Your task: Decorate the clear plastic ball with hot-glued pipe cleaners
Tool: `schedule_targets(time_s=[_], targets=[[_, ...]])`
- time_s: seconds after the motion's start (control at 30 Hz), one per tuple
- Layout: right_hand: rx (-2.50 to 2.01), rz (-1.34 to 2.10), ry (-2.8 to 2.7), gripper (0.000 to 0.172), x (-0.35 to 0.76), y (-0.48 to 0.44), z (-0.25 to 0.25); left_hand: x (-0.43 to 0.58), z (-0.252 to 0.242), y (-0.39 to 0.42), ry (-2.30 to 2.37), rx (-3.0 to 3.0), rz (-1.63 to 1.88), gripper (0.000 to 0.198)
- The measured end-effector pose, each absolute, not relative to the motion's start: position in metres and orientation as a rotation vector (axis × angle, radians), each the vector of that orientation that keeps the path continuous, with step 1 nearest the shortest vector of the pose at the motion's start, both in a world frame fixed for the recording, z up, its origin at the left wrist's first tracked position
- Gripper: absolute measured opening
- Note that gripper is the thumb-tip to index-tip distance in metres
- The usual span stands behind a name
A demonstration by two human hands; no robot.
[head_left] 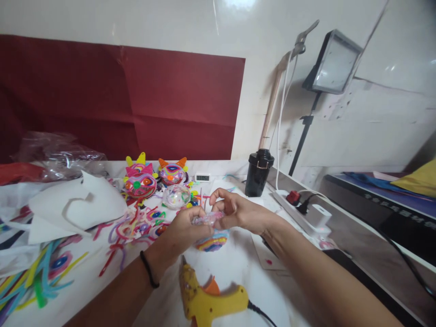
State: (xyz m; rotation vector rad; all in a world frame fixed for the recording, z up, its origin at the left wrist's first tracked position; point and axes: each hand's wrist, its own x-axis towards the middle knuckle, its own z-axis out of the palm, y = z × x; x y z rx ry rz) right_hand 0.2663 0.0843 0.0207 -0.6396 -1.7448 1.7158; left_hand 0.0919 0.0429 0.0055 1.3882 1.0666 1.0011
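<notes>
My left hand (186,229) is closed on the left side of a clear, pinkish plastic piece (207,219). My right hand (240,212) pinches the same piece from the right, its thumb and fingers bent. Right below my fingers shows a rounded thing with rainbow stripes (213,243); whether it is joined to the clear piece I cannot tell. My fingers hide part of both. Closer to me lies a yellow hot glue gun (214,302) with an orange trigger, its nozzle pointing away from me, near my left wrist.
Decorated balls with coloured ears (141,185) and a clear plastic ball (176,196) stand behind my hands. Pipe cleaners (37,277) and white sheets (78,204) cover the left. A black bottle (259,172), a power strip (303,218) and a small digital clock (202,177) are farther back.
</notes>
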Motion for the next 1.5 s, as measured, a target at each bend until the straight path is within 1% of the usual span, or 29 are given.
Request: schedule_targets(time_s=[0.33, 0.43, 0.57, 0.7, 0.97, 1.03, 1.1, 1.13, 1.2, 1.23, 1.3, 1.33, 1.37, 1.43, 1.47, 1.5], targets=[[-0.604, 1.597, -1.787, 0.046, 0.257, 0.084, 0.012, 0.098, 0.004, 0.045, 1.162, 1.414, 1.097, 0.019], [-0.598, 1.612, -1.764, 0.044, 0.26, 0.085, 0.015, 0.095, 0.003, 0.045, 1.103, 1.39, 1.054, 0.017], [-0.57, 1.718, -1.742, 0.042, 0.268, 0.087, 0.021, 0.091, 0.003, 0.046, 1.008, 1.37, 0.993, 0.021], [-0.551, 1.723, -1.742, 0.04, 0.274, 0.089, 0.021, 0.089, 0.003, 0.046, 0.947, 1.284, 0.972, 0.024], [-0.577, 1.693, -1.772, 0.038, 0.271, 0.089, 0.02, 0.086, -0.001, 0.045, 0.855, 1.239, 0.97, 0.017], [-0.612, 1.576, -1.782, 0.036, 0.272, 0.085, 0.027, 0.085, -0.004, 0.046, 0.859, 1.232, 0.988, 0.017], [-0.665, 1.324, -1.83, 0.031, 0.276, 0.077, 0.039, 0.082, -0.006, 0.049, 0.895, 1.231, 1.037, 0.018], [-0.689, 1.171, -1.873, 0.026, 0.278, 0.071, 0.045, 0.081, -0.007, 0.05, 0.919, 1.234, 1.075, 0.019], [-0.701, 0.937, -2.035, 0.012, 0.281, 0.058, 0.056, 0.078, -0.007, 0.053, 0.945, 1.241, 1.153, 0.019], [-0.7, 0.884, -2.135, 0.008, 0.281, 0.05, 0.06, 0.076, -0.007, 0.053, 0.948, 1.243, 1.188, 0.018], [-0.762, 0.817, -2.383, 0.005, 0.279, 0.036, 0.061, 0.073, -0.006, 0.054, 0.955, 1.237, 1.254, 0.018], [-0.805, 0.767, -2.513, 0.007, 0.277, 0.03, 0.058, 0.071, -0.007, 0.053, 0.963, 1.23, 1.284, 0.019], [-0.844, 0.706, -2.637, 0.015, 0.273, 0.025, 0.054, 0.07, -0.007, 0.053, 0.976, 1.219, 1.315, 0.019], [-0.882, 0.579, -2.84, 0.034, 0.266, 0.016, 0.043, 0.066, -0.009, 0.05, 1.007, 1.212, 1.364, 0.02], [-0.884, 0.534, -2.92, 0.042, 0.262, 0.012, 0.036, 0.064, -0.009, 0.048, 1.019, 1.214, 1.383, 0.019], [-0.88, 0.502, -2.989, 0.046, 0.259, 0.009, 0.029, 0.062, -0.009, 0.046, 1.034, 1.22, 1.403, 0.019]])
